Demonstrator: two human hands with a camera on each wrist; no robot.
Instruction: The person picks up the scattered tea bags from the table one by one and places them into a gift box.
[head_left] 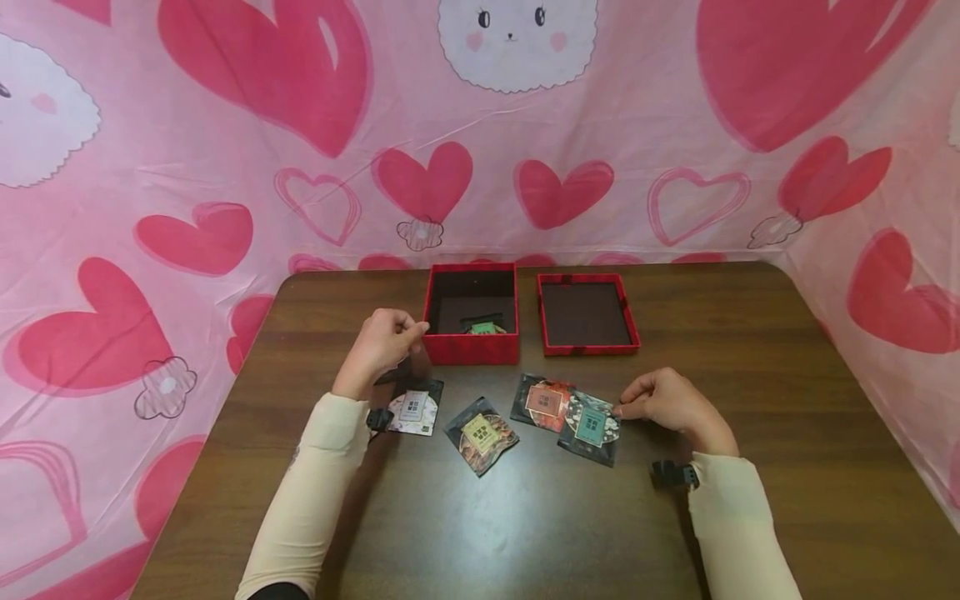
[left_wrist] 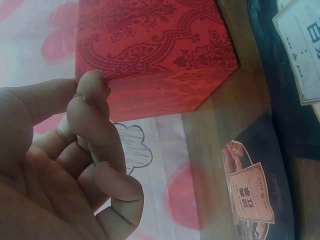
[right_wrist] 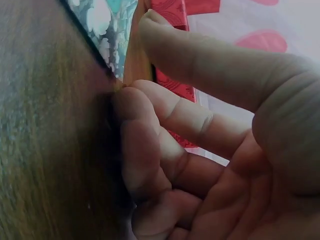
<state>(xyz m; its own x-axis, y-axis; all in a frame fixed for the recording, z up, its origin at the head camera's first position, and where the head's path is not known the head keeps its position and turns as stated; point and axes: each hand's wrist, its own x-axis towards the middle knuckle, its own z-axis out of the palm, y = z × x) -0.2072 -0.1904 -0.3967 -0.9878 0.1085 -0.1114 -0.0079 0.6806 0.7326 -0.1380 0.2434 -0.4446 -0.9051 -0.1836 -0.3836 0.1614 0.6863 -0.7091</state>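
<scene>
My left hand (head_left: 386, 340) pinches the left front corner of an open red patterned box (head_left: 472, 350) between thumb and forefinger; the corner shows close up in the left wrist view. A green-labelled tea sachet (head_left: 483, 328) lies inside the box. My right hand (head_left: 671, 406) touches the right edge of a teal-labelled sachet (head_left: 592, 427), which overlaps an orange-labelled sachet (head_left: 542, 402). In the right wrist view its thumb (right_wrist: 167, 45) stands apart from the curled fingers, by the sachet's corner. A white-labelled sachet (head_left: 414, 408) lies near the left wrist.
The red lid (head_left: 590, 348) lies inside up, right of the box. A yellow-labelled sachet (head_left: 482, 436) is on the brown table (head_left: 480, 542), in front of the box. Another orange-labelled sachet (left_wrist: 250, 195) shows in the left wrist view. A pink heart-print cloth (head_left: 637, 108) hangs behind.
</scene>
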